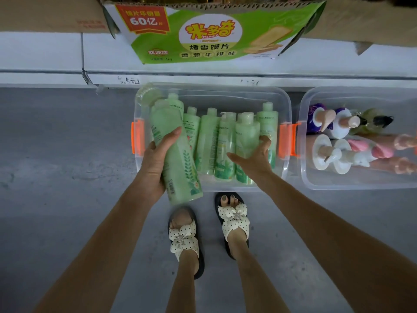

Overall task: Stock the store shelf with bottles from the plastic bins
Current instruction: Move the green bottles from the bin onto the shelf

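A clear plastic bin [284, 102] with orange latches sits on the floor and holds several green bottles lying side by side. My left hand [155, 159] grips one large green bottle [173, 141], lifted above the bin's left side. My right hand [255, 158] reaches into the bin and wraps around another green bottle [246, 134] that lies among the others. The white shelf [216, 68] runs across the top of the view.
A second clear bin [309, 177] to the right holds pump bottles in white, pink and purple. A green and white cardboard carton [209, 32] rests on the shelf above. My feet in bow sandals [234, 220] stand on the grey floor just before the bin.
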Demonstrator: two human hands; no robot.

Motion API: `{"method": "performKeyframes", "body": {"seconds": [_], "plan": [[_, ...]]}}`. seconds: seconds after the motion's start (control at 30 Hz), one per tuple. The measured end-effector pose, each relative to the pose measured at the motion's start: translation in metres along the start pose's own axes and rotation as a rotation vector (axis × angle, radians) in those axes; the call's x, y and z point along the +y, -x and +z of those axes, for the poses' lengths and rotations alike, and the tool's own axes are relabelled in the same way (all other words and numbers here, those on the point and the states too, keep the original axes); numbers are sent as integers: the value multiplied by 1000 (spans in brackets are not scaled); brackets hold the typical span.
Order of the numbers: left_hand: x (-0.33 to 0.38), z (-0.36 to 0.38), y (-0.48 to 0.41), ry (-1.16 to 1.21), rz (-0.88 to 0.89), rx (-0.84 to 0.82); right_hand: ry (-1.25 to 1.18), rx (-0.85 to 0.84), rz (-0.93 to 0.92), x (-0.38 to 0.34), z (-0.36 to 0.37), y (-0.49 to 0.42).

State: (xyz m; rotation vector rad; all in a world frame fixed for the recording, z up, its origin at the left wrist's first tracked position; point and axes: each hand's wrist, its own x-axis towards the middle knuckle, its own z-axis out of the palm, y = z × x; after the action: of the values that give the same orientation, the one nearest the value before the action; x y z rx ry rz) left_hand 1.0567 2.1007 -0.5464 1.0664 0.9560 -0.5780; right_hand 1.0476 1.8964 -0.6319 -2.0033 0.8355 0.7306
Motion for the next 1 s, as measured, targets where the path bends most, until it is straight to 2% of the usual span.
{"method": "performKeyframes", "body": {"seconds": [0.1, 0.23, 0.3, 0.43, 0.57, 0.67, 0.83, 1.0], "plan": [[2, 5, 9, 42, -7, -45, 35, 26, -22, -3, -7, -6], [9, 10, 26, 72, 13, -80, -11, -82, -108, -10, -17, 12], [14, 11, 38, 113, -10, -88, -137, -153, -132, -24, -25, 37], [32, 10, 78, 222, -68, -138, -523, -422, -28, -53, -51, 95], [62, 12, 130, 294, -99, -206, -732, -628, 33, -93, -85, 157], [94, 19, 176, 293, -84, -262, -701, -685, 81, -133, -114, 207], [155, 20, 250, 279, -28, -386, -630, -757, -26, -199, -158, 266], [220, 28, 328, 98, 117, -304, -581, -697, -160, -271, -197, 326]]}}
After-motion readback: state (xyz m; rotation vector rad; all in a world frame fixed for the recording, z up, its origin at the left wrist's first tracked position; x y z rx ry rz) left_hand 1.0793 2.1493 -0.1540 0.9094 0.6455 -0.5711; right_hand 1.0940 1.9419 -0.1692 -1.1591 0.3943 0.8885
